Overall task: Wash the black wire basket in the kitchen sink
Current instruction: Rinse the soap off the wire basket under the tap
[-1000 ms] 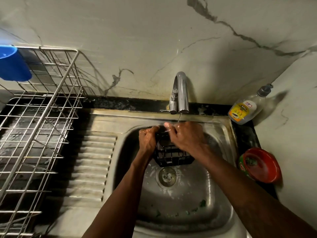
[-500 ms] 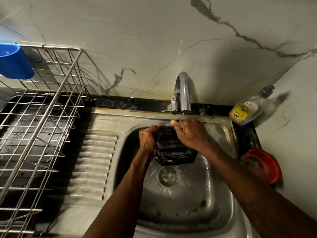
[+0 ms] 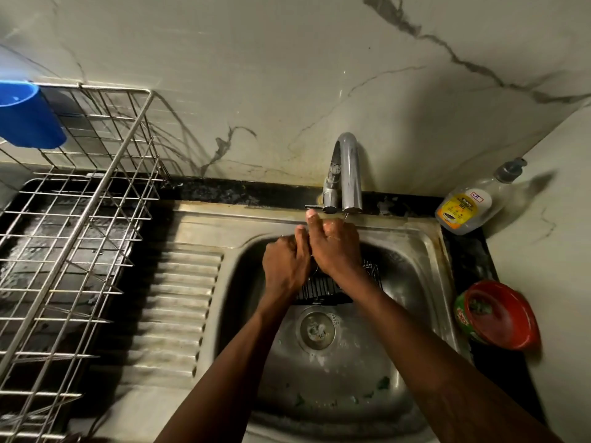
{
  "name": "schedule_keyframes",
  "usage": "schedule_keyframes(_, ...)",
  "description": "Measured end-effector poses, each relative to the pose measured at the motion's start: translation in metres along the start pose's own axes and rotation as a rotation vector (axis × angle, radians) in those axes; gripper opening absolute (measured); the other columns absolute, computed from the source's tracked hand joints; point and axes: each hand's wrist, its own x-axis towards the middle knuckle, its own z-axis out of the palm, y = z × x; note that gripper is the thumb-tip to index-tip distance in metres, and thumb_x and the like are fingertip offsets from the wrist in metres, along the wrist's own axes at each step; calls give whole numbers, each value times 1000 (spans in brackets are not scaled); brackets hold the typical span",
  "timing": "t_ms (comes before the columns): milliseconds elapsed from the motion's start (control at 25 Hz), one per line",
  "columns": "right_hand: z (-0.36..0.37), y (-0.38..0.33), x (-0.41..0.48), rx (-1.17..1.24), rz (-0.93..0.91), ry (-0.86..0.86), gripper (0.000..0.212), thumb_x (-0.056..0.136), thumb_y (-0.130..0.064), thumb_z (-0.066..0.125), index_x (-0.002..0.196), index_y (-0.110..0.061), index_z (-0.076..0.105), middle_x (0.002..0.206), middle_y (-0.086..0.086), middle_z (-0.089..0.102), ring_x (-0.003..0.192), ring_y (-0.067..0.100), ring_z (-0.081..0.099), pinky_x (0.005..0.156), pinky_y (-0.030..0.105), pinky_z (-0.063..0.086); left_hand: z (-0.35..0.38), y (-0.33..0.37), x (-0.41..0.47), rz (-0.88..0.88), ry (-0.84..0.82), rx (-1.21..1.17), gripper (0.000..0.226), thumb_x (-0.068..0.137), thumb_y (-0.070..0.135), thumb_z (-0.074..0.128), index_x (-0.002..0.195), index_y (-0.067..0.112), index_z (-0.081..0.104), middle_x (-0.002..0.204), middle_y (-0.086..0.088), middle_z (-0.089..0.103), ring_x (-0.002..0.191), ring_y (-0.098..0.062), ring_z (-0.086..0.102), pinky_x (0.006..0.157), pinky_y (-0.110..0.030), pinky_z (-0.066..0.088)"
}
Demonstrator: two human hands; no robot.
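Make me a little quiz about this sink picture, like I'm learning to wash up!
1. True or false: the black wire basket is inside the sink, close under the tap.
2. Pick one. What stands by the sink's back right corner? A) a soap bottle B) a kettle C) a frying pan
3. Short answer: what colour is the round tub to the right of the sink?

Key: 1 true; 2 A; 3 red.
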Motion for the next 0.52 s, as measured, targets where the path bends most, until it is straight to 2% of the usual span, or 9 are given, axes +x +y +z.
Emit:
schedule_keyframes(40,-1,12,-6,171,54,-83,62,106,-53,36,63,-19,63,55,-6,61,49,5,58,56,24,45,1,-11,1,-84,37,-13,63,100,42,43,48,8,52,44,-3,52,40,-14,43,49,-30,36)
schedule_keyframes(80,-3,29,-14,236,69,-164,60,106,-53,36,64,-19,63,56,-5,61,51,4,60,59,25,47,2,-24,1,-172,54,-83,58,97,40,48,50,7,54,46,-4,53,43,-14,44,50,-33,39)
schedule_keyframes(160,-11,73,-25,26,102,-204,69,104,-60,28,61,-18,61,59,-1,64,61,14,64,69,31,50,3,-42,-5,-304,47,-240,51,97,34,57,53,8,54,49,-5,48,47,-15,43,50,-35,40)
schedule_keyframes(200,-13,89,-22,-114,160,-169,75,104,-62,22,59,-17,61,60,1,65,63,18,64,74,33,52,4,-42,-8,-334,46,-258,50,99,31,59,55,7,53,51,-5,47,48,-15,43,50,-33,39)
schedule_keyframes(240,-11,98,-18,-218,198,-134,79,104,-61,16,59,-15,62,61,2,64,63,20,64,74,34,53,6,-39,-8,-355,50,-251,49,100,28,60,56,8,53,52,-6,46,49,-15,42,50,-30,37)
schedule_keyframes(320,0,86,-10,-244,216,-108,79,105,-56,12,59,-15,61,58,2,62,57,18,62,64,30,50,11,-41,-3,-394,58,-257,45,100,26,60,61,6,54,56,-7,47,53,-14,43,52,-29,36)
schedule_keyframes(360,7,68,-10,-219,184,-111,78,105,-55,11,60,-16,60,57,0,62,55,16,60,61,28,48,12,-43,1,-405,54,-294,44,99,27,61,62,4,55,58,-7,48,56,-14,43,53,-30,37)
schedule_keyframes(400,14,48,-13,-195,114,-112,76,105,-55,11,65,-17,62,62,-2,64,58,15,61,65,28,48,12,-45,4,-422,50,-321,47,97,30,62,61,1,56,58,-6,49,56,-14,44,54,-31,38)
schedule_keyframes(520,33,18,-32,-266,-174,-139,53,106,-52,21,104,-26,67,106,-5,72,98,20,63,91,40,41,10,-62,7,-514,78,-327,46,93,29,65,57,4,54,53,0,47,52,-11,39,54,-32,38)
